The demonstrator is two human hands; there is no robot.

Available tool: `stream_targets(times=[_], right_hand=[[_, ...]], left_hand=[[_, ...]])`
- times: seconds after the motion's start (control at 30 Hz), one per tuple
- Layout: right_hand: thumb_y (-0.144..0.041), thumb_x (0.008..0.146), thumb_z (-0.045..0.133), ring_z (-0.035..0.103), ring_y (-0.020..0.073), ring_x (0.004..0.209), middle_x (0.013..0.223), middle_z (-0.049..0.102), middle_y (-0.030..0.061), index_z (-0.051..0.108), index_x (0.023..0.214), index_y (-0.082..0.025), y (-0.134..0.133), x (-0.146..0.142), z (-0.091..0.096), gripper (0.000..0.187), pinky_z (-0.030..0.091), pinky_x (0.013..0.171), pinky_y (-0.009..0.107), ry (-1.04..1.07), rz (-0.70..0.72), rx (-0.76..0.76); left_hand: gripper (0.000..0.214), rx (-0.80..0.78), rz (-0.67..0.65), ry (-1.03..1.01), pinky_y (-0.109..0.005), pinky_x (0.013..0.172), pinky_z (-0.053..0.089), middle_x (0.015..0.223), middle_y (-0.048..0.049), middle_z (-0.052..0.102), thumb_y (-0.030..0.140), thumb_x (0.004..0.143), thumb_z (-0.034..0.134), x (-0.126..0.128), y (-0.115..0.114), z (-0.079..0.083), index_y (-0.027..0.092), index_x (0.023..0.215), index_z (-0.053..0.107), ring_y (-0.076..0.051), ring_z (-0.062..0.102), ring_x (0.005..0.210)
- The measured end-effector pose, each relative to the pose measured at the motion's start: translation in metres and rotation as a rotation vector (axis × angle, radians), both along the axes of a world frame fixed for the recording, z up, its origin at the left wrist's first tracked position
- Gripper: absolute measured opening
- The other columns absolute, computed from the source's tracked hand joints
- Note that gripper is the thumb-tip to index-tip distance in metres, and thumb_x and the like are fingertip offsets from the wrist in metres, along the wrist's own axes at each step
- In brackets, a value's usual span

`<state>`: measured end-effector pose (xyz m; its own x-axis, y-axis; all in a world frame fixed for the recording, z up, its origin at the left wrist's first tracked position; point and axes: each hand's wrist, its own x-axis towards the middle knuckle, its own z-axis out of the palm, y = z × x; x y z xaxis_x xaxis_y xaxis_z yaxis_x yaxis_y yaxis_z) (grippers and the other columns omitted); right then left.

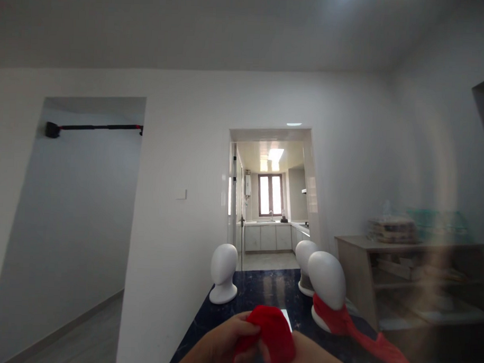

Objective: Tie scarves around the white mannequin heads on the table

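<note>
Both my hands are at the bottom middle, closed round a bunched red cloth (pixel 274 333). My left hand (pixel 224 342) grips its left side and my right hand (pixel 311 356) holds it from the right, partly hidden behind the fabric. Just beyond, on a dark glossy table (pixel 262 293), stand three white mannequin heads: one at the left (pixel 223 272), one at the back (pixel 304 266), and a nearer one at the right (pixel 326 285) with a red scarf (pixel 351 331) wrapped round its neck and trailing off to the right.
A wooden shelf unit (pixel 405 277) with stacked items stands at the right. A doorway ahead opens to a kitchen (pixel 270 225) with white cabinets. A dark opening with a black bar (pixel 93 127) lies at the left.
</note>
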<state>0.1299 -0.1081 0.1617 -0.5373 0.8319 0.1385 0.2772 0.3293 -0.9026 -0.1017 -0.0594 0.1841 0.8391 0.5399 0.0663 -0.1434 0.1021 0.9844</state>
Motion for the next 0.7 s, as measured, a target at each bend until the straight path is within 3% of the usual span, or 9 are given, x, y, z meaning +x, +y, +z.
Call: stream_targets(times=[0.1,0.2,0.33,0.43,0.5,0.57,0.63,0.7], right_hand=[[-0.026,0.069,0.076,0.053,0.0107,0.053,0.058,0.06,-0.0055,0.074,0.081,-0.019,0.003,0.028,0.003,0.015,0.05,0.061,0.027,0.059,-0.106,-0.143],[-0.03,0.075,0.073,0.047,0.0085,0.045,0.052,0.055,-0.0075,0.072,0.089,-0.018,0.001,0.055,0.017,0.018,0.055,0.059,0.028,0.194,-0.036,-0.266],[-0.032,0.073,0.082,0.043,0.0056,0.042,0.053,0.056,-0.009,0.069,0.098,-0.019,-0.003,0.074,0.043,0.031,0.047,0.047,0.019,0.147,-0.028,-0.274],[-0.029,0.073,0.084,0.042,0.0045,0.042,0.057,0.06,-0.0096,0.067,0.107,-0.021,-0.006,0.074,0.055,0.039,0.048,0.048,0.018,0.19,-0.026,-0.254],[-0.03,0.076,0.082,0.046,0.0052,0.044,0.063,0.064,-0.0076,0.066,0.105,-0.021,-0.008,0.066,0.056,0.034,0.05,0.05,0.021,0.311,-0.002,-0.239],[-0.028,0.079,0.081,0.055,0.0078,0.05,0.071,0.069,-0.0045,0.065,0.103,-0.021,-0.009,0.05,0.053,0.03,0.052,0.056,0.023,0.483,0.031,-0.222],[-0.022,0.081,0.079,0.065,0.0109,0.063,0.08,0.074,-0.0007,0.065,0.104,-0.021,-0.011,0.03,0.05,0.027,0.054,0.066,0.025,0.66,0.062,-0.218],[-0.017,0.082,0.078,0.072,0.0143,0.078,0.092,0.079,0.0033,0.067,0.108,-0.021,-0.013,0.01,0.051,0.028,0.056,0.078,0.029,0.805,0.083,-0.25]], left_hand=[[0.049,0.053,0.04,0.121,-0.02,0.034,0.017,0.075,-0.0086,0.08,0.03,0.084,0.067,-0.022,0.005,0.002,0.012,0.13,0.066,-0.005,0.037,0.032],[0.052,0.066,0.09,0.25,-0.02,0.035,0.018,0.067,-0.0025,0.076,0.027,0.079,0.069,-0.037,0.012,-0.012,0.015,0.129,0.067,-0.006,0.038,0.033],[0.043,0.112,0.122,0.385,-0.019,0.038,0.024,0.063,0.0021,0.068,0.025,0.075,0.071,-0.047,0.014,-0.035,0.017,0.117,0.076,-0.008,0.046,0.041],[0.034,0.162,0.132,0.412,-0.02,0.048,0.032,0.071,0.0014,0.069,0.022,0.076,0.077,-0.048,0.007,-0.045,0.018,0.109,0.08,-0.008,0.052,0.051],[0.035,0.186,0.139,0.357,-0.023,0.063,0.045,0.087,-0.0016,0.075,0.024,0.076,0.085,-0.039,-0.001,-0.048,0.02,0.111,0.081,-0.013,0.063,0.068],[0.054,0.175,0.148,0.199,-0.033,0.088,0.053,0.112,-0.0058,0.078,0.027,0.07,0.094,-0.02,-0.01,-0.053,0.022,0.122,0.077,-0.024,0.072,0.098],[0.074,0.11,0.168,-0.003,-0.044,0.107,0.051,0.134,-0.0089,0.072,0.033,0.065,0.099,0.008,-0.018,-0.059,0.025,0.133,0.071,-0.034,0.066,0.125],[0.068,0.03,0.203,-0.092,-0.05,0.111,0.051,0.141,-0.011,0.068,0.043,0.075,0.093,0.035,-0.026,-0.067,0.025,0.135,0.068,-0.035,0.063,0.132]])
